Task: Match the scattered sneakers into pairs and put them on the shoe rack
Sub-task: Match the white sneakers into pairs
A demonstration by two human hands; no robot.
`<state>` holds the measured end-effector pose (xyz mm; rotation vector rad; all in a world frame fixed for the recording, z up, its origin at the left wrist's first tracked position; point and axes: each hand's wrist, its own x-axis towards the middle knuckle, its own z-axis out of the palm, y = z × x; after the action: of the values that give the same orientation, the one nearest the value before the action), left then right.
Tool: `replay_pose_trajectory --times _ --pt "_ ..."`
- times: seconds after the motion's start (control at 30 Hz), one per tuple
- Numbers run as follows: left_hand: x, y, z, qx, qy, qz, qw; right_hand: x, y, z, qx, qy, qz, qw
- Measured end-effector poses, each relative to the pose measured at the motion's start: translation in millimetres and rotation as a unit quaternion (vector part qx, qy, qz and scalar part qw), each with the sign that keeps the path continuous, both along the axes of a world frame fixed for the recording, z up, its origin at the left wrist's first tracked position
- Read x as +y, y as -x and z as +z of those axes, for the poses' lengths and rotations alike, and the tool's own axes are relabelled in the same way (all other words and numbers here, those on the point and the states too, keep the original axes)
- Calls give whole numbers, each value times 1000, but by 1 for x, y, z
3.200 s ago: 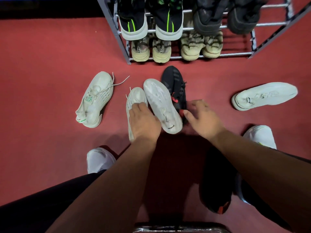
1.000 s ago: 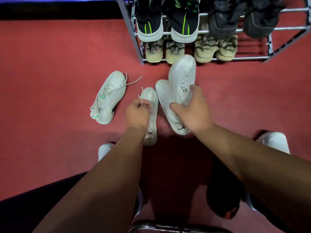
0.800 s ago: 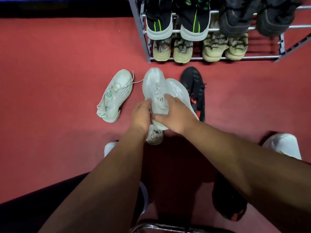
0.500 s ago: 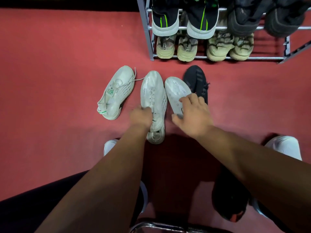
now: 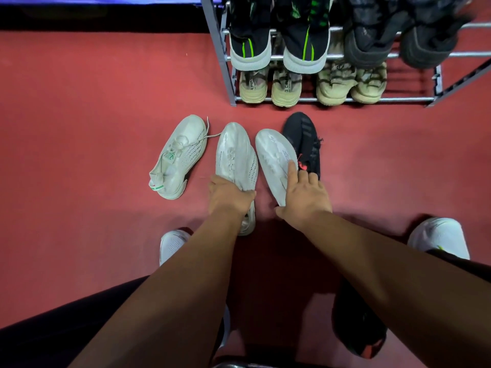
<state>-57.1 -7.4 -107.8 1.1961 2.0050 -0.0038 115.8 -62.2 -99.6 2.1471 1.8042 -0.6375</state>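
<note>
Two matching white sneakers lie side by side on the red floor. My left hand point(image 5: 229, 199) grips the heel end of the left white sneaker point(image 5: 235, 155), which lies over another pale sneaker point(image 5: 247, 221). My right hand point(image 5: 305, 197) holds the rear of the right white sneaker point(image 5: 275, 158), thumb at its near edge and index finger stretched along it. A black sneaker point(image 5: 305, 144) with a red tab lies against that one's right side. A white sneaker with a green logo point(image 5: 178, 158) lies apart to the left. The metal shoe rack point(image 5: 228, 62) stands beyond.
The rack holds black-and-green sneakers point(image 5: 279, 49) and dark sneakers point(image 5: 398, 43) above, with beige pairs point(image 5: 310, 86) below. Another black sneaker point(image 5: 358, 330) lies by my right leg. My own white shoes point(image 5: 172, 245) stand on the floor. A chair edge point(image 5: 239, 365) shows below.
My right hand carried a white sneaker over and handed it to my left hand, then took hold of the other white sneaker. Both now lie parallel; my right index finger has stretched out.
</note>
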Motion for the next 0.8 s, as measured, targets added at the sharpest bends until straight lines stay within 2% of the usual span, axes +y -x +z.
replay_pose_trajectory --times 0.27,0.47,0.8 --pt "6 6 48 -53 -16 53 997 8 -23 63 112 0 -101 989" --pt "6 -1 136 -20 -44 -15 999 7 -50 138 190 -36 -212 958" --pt "-17 -44 288 -55 -131 -111 984 -27 -100 300 174 -153 -201 952"
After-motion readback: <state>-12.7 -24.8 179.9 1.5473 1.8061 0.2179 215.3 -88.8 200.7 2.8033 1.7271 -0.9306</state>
